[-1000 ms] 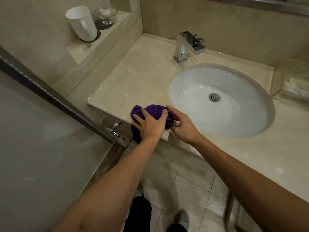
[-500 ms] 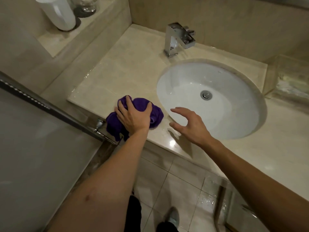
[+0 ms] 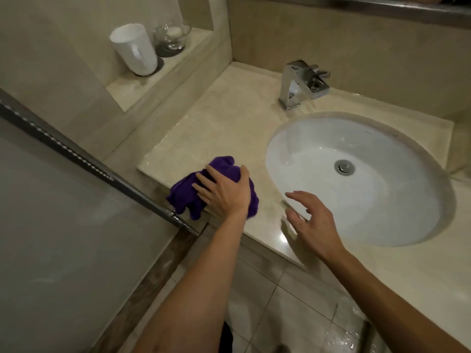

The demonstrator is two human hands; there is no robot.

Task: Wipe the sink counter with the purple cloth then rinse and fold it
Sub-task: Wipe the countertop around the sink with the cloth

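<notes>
The purple cloth (image 3: 222, 165) lies bunched at the front left corner of the beige stone counter (image 3: 216, 123), part of it hanging over the edge. My left hand (image 3: 224, 191) presses flat on the cloth, fingers spread over it. My right hand (image 3: 309, 219) hovers open above the counter's front edge, beside the rim of the white oval sink (image 3: 356, 179), holding nothing. The chrome faucet (image 3: 300, 84) stands behind the sink.
A white mug (image 3: 133, 49) and a glass dish (image 3: 172, 38) sit on a raised ledge at the back left. A frosted glass door with a metal rail (image 3: 84, 159) ends close to the cloth. Wet tiled floor lies below.
My right hand let go of the cloth and drew back toward the sink rim. My left hand slid the cloth left to the counter's corner and stays pressed on it.
</notes>
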